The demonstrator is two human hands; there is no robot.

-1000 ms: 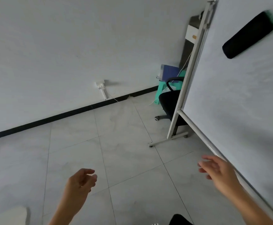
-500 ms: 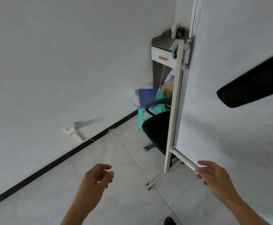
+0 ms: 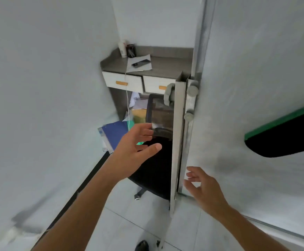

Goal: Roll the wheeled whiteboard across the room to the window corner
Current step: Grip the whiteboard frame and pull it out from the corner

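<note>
The wheeled whiteboard [image 3: 256, 73] fills the right side of the head view, its white face close to me. Its grey upright post [image 3: 178, 142] with two round knobs runs down the middle. A black eraser with a green back [image 3: 285, 136] sticks to the board at the right. My left hand [image 3: 138, 145] is raised with fingers spread, just left of the post and not touching it. My right hand [image 3: 201, 189] is open near the board's lower left corner, fingers close to the frame; contact is not clear.
A black office chair [image 3: 154, 160] stands right behind the post. Behind it a grey desk [image 3: 158, 67] with two white drawers sits in the corner, with papers and a blue folder [image 3: 114, 133] underneath. A white wall [image 3: 39, 105] runs along the left.
The view has closed in on the board's left post and the desk corner. My left hand rose from low over the floor toward the post; my right hand stayed by the lower frame.
</note>
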